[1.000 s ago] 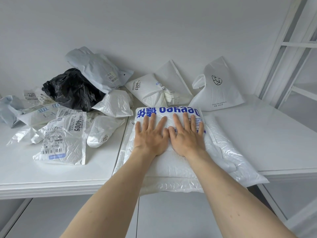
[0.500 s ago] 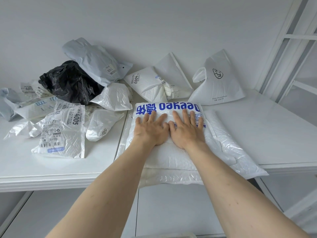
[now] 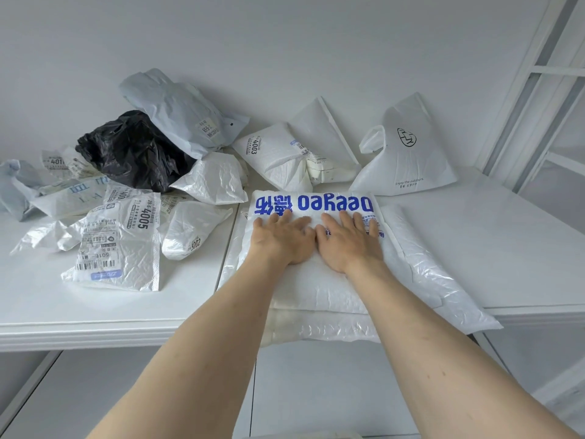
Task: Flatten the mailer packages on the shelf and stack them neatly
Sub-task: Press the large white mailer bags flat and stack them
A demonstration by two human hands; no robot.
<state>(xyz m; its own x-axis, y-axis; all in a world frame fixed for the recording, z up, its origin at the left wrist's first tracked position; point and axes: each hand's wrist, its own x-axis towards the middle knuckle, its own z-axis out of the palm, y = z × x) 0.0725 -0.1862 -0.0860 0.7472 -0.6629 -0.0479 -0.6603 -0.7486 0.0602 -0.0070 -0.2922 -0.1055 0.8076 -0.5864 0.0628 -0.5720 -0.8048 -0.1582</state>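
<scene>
Your left hand (image 3: 283,237) and right hand (image 3: 346,240) lie flat, fingers straight, gripping nothing, side by side atop blue-lettered mailer (image 3: 316,280); stack directly underneath, long axis running away from you.

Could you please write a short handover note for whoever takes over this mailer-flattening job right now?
Left hand: flat, fingers straight, pressing on the top mailer with blue Deeyeo lettering.
Right hand: flat beside it, pressing the same mailer.
Done: a small stack of flattened mailers lies at the front edge of the white shelf, the Deeyeo one on top.
Left: crumpled white mailers, including the one labelled 4005, the black bag, the grey mailer, the 4003 mailer and the white logo bag at the wall are all unflattened.
</scene>
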